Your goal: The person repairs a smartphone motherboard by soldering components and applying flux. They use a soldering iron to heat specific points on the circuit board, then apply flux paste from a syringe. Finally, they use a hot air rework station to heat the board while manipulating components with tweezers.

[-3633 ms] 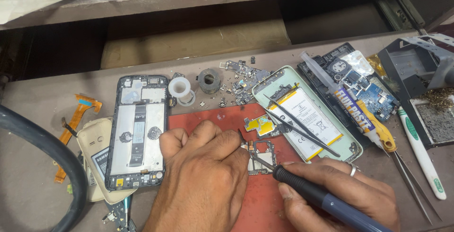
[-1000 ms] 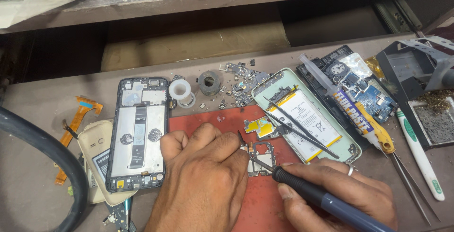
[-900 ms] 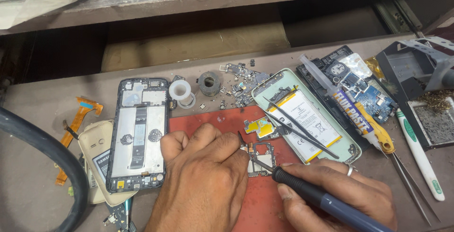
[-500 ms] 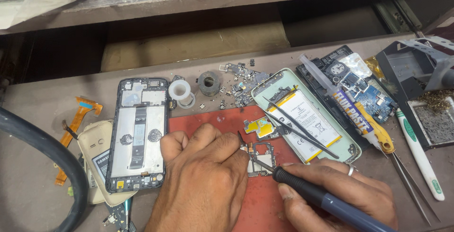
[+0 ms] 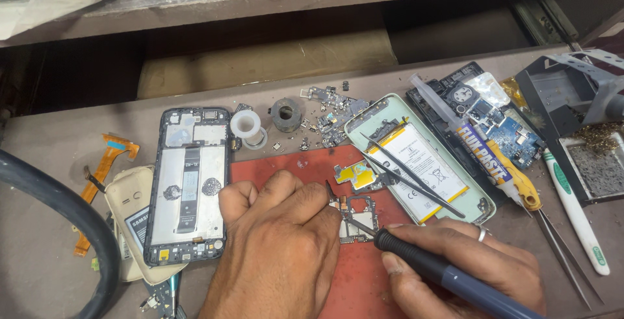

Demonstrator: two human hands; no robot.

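Note:
My left hand (image 5: pixel 279 254) rests on the red mat (image 5: pixel 292 166) and pinches a thin dark pointed tool (image 5: pixel 329 191) against a small circuit board (image 5: pixel 354 218). My right hand (image 5: pixel 468 270) grips a soldering iron (image 5: pixel 448 277) with a blue and black handle. Its tip touches the same circuit board from the right. A small yellow-shielded part (image 5: pixel 354 175) lies just beyond the board on the mat.
An open phone frame (image 5: pixel 188 192) lies left of the mat over a beige phone (image 5: pixel 127 218). A green phone back with battery (image 5: pixel 422 160) and tweezers (image 5: pixel 409 176) lies right. Flux syringe (image 5: pixel 481 153), circuit boards (image 5: pixel 507 134), toothbrush (image 5: pixel 575 212), solder spools (image 5: pixel 250 127), orange flex cable (image 5: pixel 104 169), black hose (image 5: pixel 78 221).
Almost nothing has moved. Both hands stay on the small circuit board, with only slight shifts of the iron tip and the view.

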